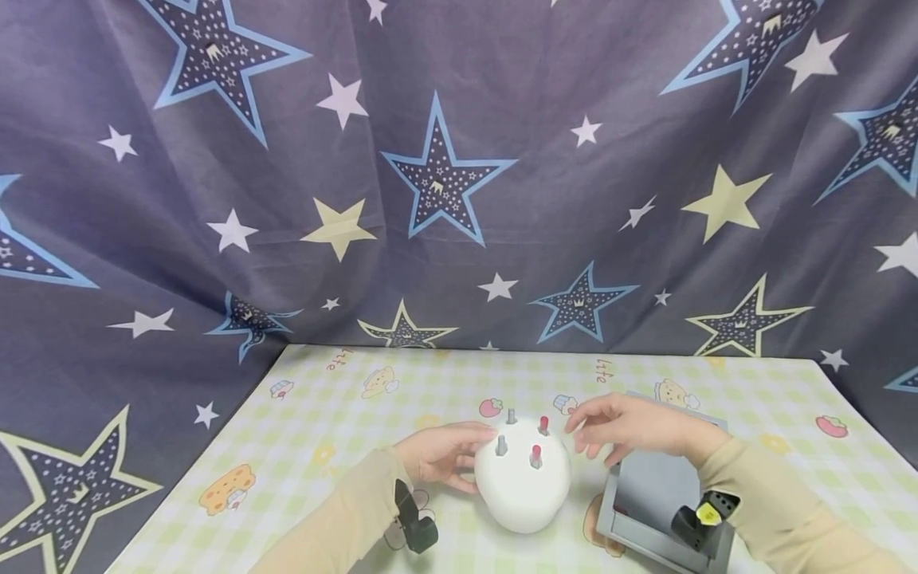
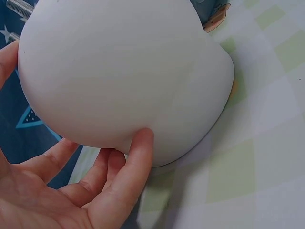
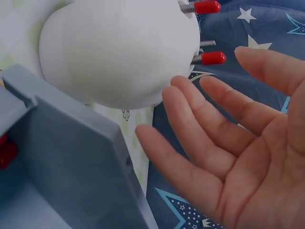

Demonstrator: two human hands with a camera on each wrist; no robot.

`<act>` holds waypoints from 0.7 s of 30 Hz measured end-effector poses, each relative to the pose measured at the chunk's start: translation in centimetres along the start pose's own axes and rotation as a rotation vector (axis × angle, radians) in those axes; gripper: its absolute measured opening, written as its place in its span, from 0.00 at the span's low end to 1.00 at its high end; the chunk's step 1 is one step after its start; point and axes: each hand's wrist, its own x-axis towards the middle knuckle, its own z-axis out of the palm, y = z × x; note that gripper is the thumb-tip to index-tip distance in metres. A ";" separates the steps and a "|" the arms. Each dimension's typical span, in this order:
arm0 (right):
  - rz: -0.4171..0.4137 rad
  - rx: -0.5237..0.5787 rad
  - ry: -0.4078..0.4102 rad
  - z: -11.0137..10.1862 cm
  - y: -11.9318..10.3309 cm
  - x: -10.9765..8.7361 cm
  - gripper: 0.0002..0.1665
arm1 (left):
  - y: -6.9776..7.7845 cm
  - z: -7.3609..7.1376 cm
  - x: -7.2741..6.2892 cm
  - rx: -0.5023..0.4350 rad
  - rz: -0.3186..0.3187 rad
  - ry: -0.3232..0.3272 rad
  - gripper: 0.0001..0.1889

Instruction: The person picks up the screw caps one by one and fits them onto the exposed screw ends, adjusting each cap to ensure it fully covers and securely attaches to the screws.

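Note:
A rounded white body (image 1: 522,490) stands on the table with several threaded metal studs rising from its top. Two studs carry red caps (image 3: 213,58); the bare studs (image 1: 501,445) are on the left side. My left hand (image 1: 446,456) rests against the left side of the white body. In the left wrist view its fingers (image 2: 141,148) are spread and touch the smooth surface. Just right of the body, my right hand (image 1: 627,429) hovers above the edge of a grey box (image 1: 608,510). Its fingers (image 3: 198,131) are loosely extended, with nothing between them.
Inside the grey box, near its left wall, lie small red pieces (image 3: 6,151); the right forearm hides part of the box. A checked cloth (image 1: 272,446) with cartoon prints covers the table. Behind it hangs a dark curtain (image 1: 531,263) with stars.

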 end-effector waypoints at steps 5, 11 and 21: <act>0.024 -0.008 0.010 -0.5 -0.1 -0.1 0.21 | 0.1 0.1 0.0 0.002 -0.001 0.011 0.25; 0.074 -0.028 0.036 -1.0 -0.5 -0.1 0.23 | 0.0 0.0 0.0 0.008 0.004 0.009 0.25; 0.152 -0.043 0.028 -2.8 -1.1 -0.1 0.20 | 0.2 0.1 -0.3 0.002 0.003 0.013 0.25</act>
